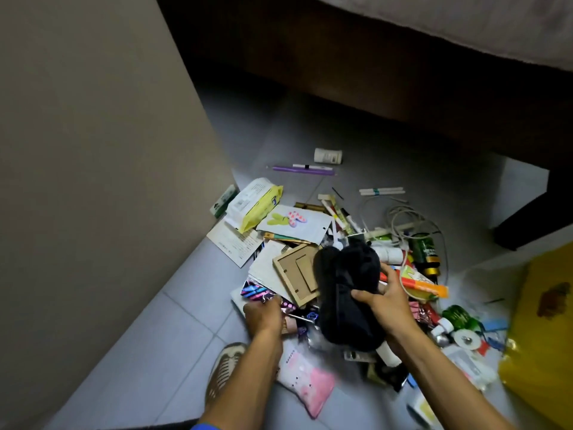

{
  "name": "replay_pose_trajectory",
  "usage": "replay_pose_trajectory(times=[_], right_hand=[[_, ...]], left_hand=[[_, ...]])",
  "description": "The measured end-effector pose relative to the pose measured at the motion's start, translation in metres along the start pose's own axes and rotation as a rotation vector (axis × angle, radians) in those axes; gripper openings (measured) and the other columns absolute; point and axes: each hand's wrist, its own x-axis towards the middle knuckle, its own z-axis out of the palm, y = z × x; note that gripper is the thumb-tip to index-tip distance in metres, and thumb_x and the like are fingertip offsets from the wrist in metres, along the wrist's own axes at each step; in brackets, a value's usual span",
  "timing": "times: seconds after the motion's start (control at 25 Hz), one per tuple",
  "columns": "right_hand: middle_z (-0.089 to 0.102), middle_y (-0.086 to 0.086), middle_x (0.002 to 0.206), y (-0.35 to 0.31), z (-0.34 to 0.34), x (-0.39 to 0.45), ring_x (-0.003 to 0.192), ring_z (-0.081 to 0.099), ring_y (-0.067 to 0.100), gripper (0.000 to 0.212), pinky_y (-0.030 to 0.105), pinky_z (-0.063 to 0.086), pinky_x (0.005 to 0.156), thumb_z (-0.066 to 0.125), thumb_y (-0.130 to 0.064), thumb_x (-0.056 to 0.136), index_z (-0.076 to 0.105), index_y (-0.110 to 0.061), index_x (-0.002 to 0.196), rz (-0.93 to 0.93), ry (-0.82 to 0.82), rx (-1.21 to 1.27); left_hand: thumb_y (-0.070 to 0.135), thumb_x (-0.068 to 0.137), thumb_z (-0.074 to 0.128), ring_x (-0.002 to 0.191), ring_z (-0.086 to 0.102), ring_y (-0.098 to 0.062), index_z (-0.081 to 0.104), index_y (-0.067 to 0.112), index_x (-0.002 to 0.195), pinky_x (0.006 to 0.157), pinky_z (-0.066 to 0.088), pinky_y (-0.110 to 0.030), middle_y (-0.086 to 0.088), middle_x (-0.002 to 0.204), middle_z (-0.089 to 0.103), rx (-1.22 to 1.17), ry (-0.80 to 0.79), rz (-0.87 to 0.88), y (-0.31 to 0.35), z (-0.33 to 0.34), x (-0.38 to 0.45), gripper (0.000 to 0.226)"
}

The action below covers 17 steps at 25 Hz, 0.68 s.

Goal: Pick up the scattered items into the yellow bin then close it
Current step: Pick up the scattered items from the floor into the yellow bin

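A heap of scattered items covers the grey tiled floor. My right hand grips a black cloth and holds it above the middle of the heap. My left hand reaches down onto shiny patterned packets at the heap's left edge, fingers curled on them. A wooden photo frame lies between both hands. The yellow bin stands at the right edge, only partly in view. A pink packet lies near my left forearm.
A beige wall rises on the left. A dark bed frame spans the back, its leg at right. Farther out lie a white bottle, a purple pen, a yellow wipes pack and cables. My shoe stands at bottom left.
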Motion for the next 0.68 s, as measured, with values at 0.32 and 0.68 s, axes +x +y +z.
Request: replay_pose_trajectory(times=[0.32,0.68], right_hand=[[0.076,0.012,0.096,0.019,-0.020,-0.001,0.087,0.073,0.031,0.031,0.037,0.056,0.072,0.064,0.010,0.078,0.069,-0.008,0.103,0.119,-0.077,0.156],[0.069,-0.010,0.082,-0.031,0.000,-0.042,0.069,0.063,-0.002,0.029,0.011,0.045,0.055,0.068,-0.001,0.079,0.063,-0.030,0.083,-0.394,0.066,-0.256]], left_hand=[[-0.009,0.075,0.071,0.045,0.058,-0.017,0.063,0.000,0.088,0.046,0.053,-0.027,-0.012,0.067,0.067,-0.358,-0.054,-0.245,-0.007,0.023,0.015,0.019],[0.004,0.060,0.057,0.054,0.059,-0.015,0.069,0.014,0.100,0.049,0.048,-0.025,-0.004,0.066,0.068,-0.456,-0.394,0.273,0.027,-0.035,-0.080,0.043]])
